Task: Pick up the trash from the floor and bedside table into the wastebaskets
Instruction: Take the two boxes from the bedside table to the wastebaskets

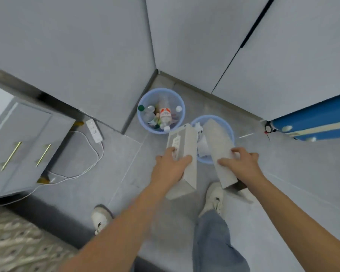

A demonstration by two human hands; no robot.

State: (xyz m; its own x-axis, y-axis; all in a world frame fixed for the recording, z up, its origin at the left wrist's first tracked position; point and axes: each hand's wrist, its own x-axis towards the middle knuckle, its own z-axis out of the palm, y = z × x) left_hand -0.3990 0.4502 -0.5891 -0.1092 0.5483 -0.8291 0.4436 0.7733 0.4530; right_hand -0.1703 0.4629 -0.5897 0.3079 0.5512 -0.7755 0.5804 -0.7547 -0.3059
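No legible text. The bottle label (red and white, in the wastebasket) and the box print are too blurred to read.

You are standing in a bedroom corner of a home: a grey bedside table with brass handles sits against the grey wall, and a patterned bedspread shows at the lower left. A white power strip trails its cord over the grey tiled floor, near two blue wastebaskets and a blue suitcase.
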